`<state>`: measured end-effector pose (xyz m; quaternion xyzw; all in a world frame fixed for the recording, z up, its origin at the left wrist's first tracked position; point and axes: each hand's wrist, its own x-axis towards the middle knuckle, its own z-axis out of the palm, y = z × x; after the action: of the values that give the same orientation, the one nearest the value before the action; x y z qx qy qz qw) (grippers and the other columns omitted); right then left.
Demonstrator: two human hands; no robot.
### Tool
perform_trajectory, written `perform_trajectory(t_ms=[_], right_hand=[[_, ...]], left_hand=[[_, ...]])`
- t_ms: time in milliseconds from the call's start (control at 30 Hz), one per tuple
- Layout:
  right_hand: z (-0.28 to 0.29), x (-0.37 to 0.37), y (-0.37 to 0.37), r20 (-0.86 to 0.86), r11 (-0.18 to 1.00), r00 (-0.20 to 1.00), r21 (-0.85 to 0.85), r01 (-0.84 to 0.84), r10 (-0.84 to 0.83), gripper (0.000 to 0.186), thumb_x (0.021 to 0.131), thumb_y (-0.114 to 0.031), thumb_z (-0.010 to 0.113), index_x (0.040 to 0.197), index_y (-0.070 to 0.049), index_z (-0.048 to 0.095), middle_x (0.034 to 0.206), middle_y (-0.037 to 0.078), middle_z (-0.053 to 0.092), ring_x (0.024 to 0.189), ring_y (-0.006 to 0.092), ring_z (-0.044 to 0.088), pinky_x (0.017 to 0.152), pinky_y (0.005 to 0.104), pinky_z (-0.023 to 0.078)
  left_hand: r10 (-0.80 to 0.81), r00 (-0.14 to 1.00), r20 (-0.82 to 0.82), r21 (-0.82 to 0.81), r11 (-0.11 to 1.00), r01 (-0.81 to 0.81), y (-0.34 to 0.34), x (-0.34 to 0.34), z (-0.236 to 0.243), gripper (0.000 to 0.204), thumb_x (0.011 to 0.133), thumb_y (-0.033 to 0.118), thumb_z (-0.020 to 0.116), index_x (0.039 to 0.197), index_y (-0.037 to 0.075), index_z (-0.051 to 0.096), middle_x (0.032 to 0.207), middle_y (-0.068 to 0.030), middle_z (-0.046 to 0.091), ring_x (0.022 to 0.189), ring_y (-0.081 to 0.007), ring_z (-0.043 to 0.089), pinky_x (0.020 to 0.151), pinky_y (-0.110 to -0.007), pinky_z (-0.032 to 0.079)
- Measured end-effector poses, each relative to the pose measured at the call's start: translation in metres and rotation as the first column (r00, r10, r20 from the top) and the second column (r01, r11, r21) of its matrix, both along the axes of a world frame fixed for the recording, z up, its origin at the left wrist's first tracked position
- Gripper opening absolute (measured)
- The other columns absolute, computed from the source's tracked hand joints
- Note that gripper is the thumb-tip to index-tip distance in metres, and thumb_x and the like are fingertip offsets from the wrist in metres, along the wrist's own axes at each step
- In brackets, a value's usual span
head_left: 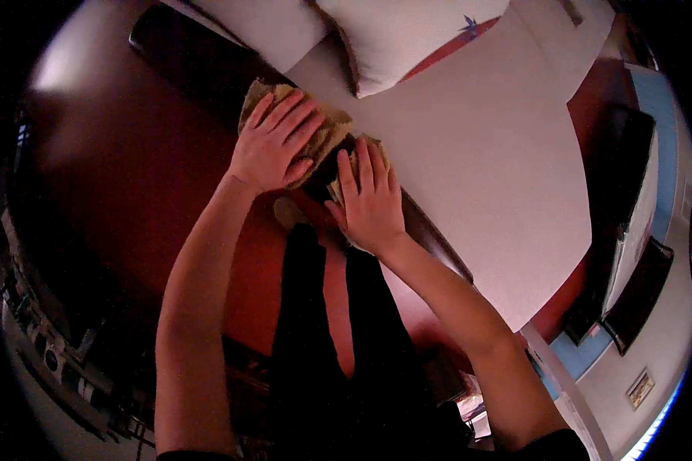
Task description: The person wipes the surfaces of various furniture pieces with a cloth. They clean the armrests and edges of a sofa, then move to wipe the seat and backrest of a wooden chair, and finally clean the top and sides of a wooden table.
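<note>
Red floor (pixel 154 207) lies below the left grip (pixel 273 150) and right grip (pixel 373 203). Both are flat and wide, fingers a bit apart. Yellow-brown cloth (pixel 328 140) is under the left grip, and more is under the right, along the bed's dark edge (pixel 432 234). Beyond them sits a white pillow (pixel 407 38).

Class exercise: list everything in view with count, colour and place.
Cloths: two, yellowish-brown, under the hands
Bed edge: one, dark, beneath cloths
Bed cover: one, whitish, right of centre
Pillow: one clear, whitish, top
Floor: one, red, left
Framed picture: one, brownish, lower right
Rim objects: count unclear, mostly dark, both sides
Shoe: one visible, brownish, centre
Trousers: one pair, black, lower centre
Forearms: two, bare, below hands
Left hand: one, bare, on left cloth
Right hand: one, bare, on right cloth
</note>
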<state>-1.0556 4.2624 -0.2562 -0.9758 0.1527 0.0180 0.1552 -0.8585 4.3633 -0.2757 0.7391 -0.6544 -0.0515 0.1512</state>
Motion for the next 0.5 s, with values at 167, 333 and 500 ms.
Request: perform_trajectory(t_ms=[167,333,500], right_hand=[[-0.007,0.056,0.002,0.013,0.997,0.999,-0.067,0.031,-0.03,0.081,0.081,-0.041,0.061,0.141,0.001,0.027,0.144,0.025,0.028,0.131,0.0426,0.03,0.101,0.054,0.034],[-0.021,0.083,0.012,-0.049,0.993,0.996,-0.095,0.068,-0.073,0.085,0.081,-0.047,0.059,0.142,0.001,0.024,0.146,0.024,0.025,0.135,0.0396,0.026,0.104,0.0532,0.032],[-0.022,0.076,0.014,0.003,0.998,0.999,-0.042,0.045,-0.045,0.084,0.084,-0.046,0.056,0.143,0.001,0.02,0.147,0.023,0.025,0.134,0.0413,0.028,0.105,0.054,0.029]], left_hand=[[0.005,1.0,0.03,-0.055,0.998,-0.003,-0.006,0.021,-0.01,0.064,0.072,0.035,0.063,0.128,0.007,0.051,0.142,-0.0086,0.04,0.135,-0.0265,0.032,0.113,-0.048,0.019],[-0.069,0.998,-0.007,-0.095,0.993,0.068,0.0,0.043,-0.027,0.06,0.074,0.037,0.06,0.124,0.004,0.053,0.142,-0.0082,0.04,0.135,-0.0252,0.032,0.113,-0.047,0.019],[-0.15,0.988,-0.022,-0.126,0.981,0.147,0.011,0.058,-0.03,0.067,0.074,0.04,0.062,0.13,0.007,0.048,0.143,-0.0066,0.039,0.136,-0.024,0.031,0.113,-0.046,0.019]])
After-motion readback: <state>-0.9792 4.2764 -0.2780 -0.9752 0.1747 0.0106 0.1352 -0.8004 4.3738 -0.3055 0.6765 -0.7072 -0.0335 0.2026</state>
